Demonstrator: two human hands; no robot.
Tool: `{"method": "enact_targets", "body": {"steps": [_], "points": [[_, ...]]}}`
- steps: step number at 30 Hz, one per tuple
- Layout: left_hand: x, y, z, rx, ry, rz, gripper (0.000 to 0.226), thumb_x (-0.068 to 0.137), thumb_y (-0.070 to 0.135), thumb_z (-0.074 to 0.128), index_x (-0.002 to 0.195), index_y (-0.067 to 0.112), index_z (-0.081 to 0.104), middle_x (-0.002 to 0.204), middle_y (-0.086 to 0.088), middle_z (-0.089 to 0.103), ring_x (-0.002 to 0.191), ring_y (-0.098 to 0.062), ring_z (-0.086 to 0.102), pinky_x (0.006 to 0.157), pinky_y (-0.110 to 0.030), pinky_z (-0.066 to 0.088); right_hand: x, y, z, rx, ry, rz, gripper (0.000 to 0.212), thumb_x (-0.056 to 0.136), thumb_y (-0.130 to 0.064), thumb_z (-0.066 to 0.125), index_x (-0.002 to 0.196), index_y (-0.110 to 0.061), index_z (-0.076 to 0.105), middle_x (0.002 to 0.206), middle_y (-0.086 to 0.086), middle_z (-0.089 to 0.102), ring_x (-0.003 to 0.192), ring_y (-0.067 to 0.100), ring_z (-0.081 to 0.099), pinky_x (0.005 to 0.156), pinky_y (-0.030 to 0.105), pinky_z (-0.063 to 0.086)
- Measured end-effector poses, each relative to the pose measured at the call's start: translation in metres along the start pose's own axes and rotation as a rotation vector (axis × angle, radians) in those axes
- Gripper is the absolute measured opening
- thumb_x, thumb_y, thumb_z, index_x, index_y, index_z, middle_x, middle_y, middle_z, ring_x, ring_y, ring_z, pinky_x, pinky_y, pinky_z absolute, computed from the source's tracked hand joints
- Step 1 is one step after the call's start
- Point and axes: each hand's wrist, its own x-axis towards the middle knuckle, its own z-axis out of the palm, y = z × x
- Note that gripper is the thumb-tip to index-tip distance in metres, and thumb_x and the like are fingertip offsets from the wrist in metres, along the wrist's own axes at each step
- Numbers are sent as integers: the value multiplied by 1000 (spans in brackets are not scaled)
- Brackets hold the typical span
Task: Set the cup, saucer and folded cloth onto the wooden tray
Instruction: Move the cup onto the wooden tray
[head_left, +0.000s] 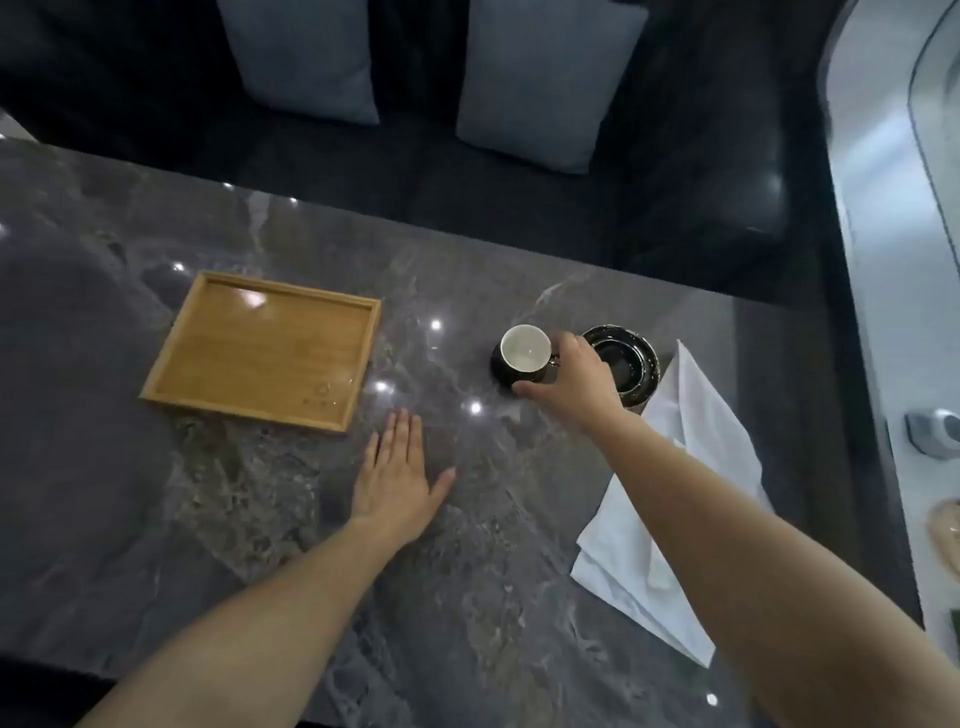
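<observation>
An empty wooden tray (262, 349) lies on the grey marble table (467, 519), left of centre. A black cup with a white inside (523, 352) stands upright on the table right of the tray. My right hand (571, 379) is closed around the cup's right side, at its handle. Just behind that hand sits the black saucer (631, 364), partly hidden by it. A white folded cloth (675, 499) lies at the right edge, partly under my right forearm. My left hand (397, 478) rests flat on the table, fingers spread, below the tray's near right corner.
A dark sofa with two grey cushions (306, 57) runs along the table's far edge. A pale counter or floor strip (909, 312) borders the right side, with a small grey object (935, 432) on it.
</observation>
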Motion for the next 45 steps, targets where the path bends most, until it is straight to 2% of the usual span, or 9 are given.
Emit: {"method": "enact_targets", "body": {"steps": [4,10,16,20,26,29,33,39,45], "points": [[3,-6,19,30,53,-8,94,95,74,3,157,7,-21,168,-11,-25,154,-22,-26,127,-45,-8,11,7,10,46,11,20,83,58,-63,81,127,-26,53,122,-2,60,113,21,58,90,39,42],[3,-8,31,47,162,11,93,98,70,22,161,3,5,171,-13,1,158,-25,-1,127,-49,10,19,17,27,154,49,-1,78,62,-54,86,127,-27,54,123,-4,62,113,19,59,93,39,45],[5,-9,35,46,175,13,93,97,68,24,161,2,10,171,-15,5,158,-25,2,126,-51,14,19,14,36,277,79,20,61,66,-46,87,113,-26,54,108,-6,62,99,19,63,84,40,53],[4,-10,35,36,178,22,93,97,69,22,161,2,11,171,-15,6,158,-26,2,126,-51,14,9,10,40,303,114,13,65,65,-48,87,117,-24,55,108,-10,61,101,12,59,76,25,43],[-1,-16,28,-105,176,97,90,99,70,12,162,5,2,172,-11,-1,158,-19,-7,128,-46,3,-11,-11,37,344,148,5,64,62,-53,85,115,-33,55,109,-17,61,98,0,56,79,18,42],[-19,-32,25,-247,318,127,84,101,64,27,159,4,20,167,-12,24,156,-24,19,125,-48,13,-16,-31,40,348,153,-7,62,60,-57,83,111,-40,52,108,-20,62,93,-6,55,77,10,38],[-47,-72,32,-261,434,22,80,99,61,33,154,2,32,157,-15,37,146,-31,36,120,-55,22,-19,-60,55,356,143,-34,63,59,-61,81,111,-41,53,108,-20,63,96,-4,58,80,17,44],[-51,-162,25,-151,404,-197,93,95,71,29,158,4,16,167,-15,19,156,-29,15,121,-57,10,-17,-119,83,392,117,-95,62,61,-59,82,113,-41,53,109,-22,63,99,-6,58,80,17,44],[-39,-245,15,-71,348,-377,104,91,81,20,160,3,9,170,-16,12,157,-29,11,122,-57,9,-4,-183,110,389,82,-159,70,61,-59,82,119,-31,56,112,-18,61,98,-3,55,76,11,39]]}}
